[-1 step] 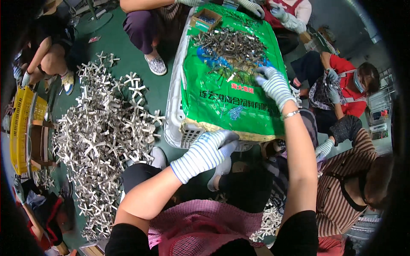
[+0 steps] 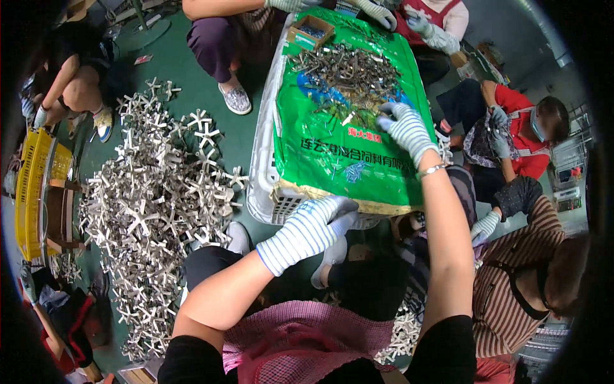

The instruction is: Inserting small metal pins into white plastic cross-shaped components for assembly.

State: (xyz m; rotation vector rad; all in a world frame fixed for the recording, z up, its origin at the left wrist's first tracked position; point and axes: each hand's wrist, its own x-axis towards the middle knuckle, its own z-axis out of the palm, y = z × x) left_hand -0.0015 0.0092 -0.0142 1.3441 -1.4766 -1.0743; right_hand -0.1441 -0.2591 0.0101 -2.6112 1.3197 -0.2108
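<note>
My left hand [image 2: 310,232], in a blue-and-white striped glove, is at the near edge of a green printed sack [image 2: 390,182]. Its fingers are bent and pressed together, and I cannot make out what is in them. In a matching glove, my right hand [image 2: 411,133] hovers over the sack's right side, with thumb and fingers apart and nothing visible between them. Just beyond its fingertips lies a heap of small dark metal parts [image 2: 352,69]. A little cluster of small blue pieces [image 2: 355,171] rests on the sack nearer to me.
The sack covers a white plastic crate [image 2: 261,173]. A large pile of star-shaped metal pieces [image 2: 157,211] covers the floor on the left. A small cardboard box [image 2: 311,32] stands at the sack's far left corner. Several people sit around, and a yellow basket [image 2: 33,192] is far left.
My right hand has shifted slightly to the left at the edge of the heap. The left hand stays in almost the same place.
</note>
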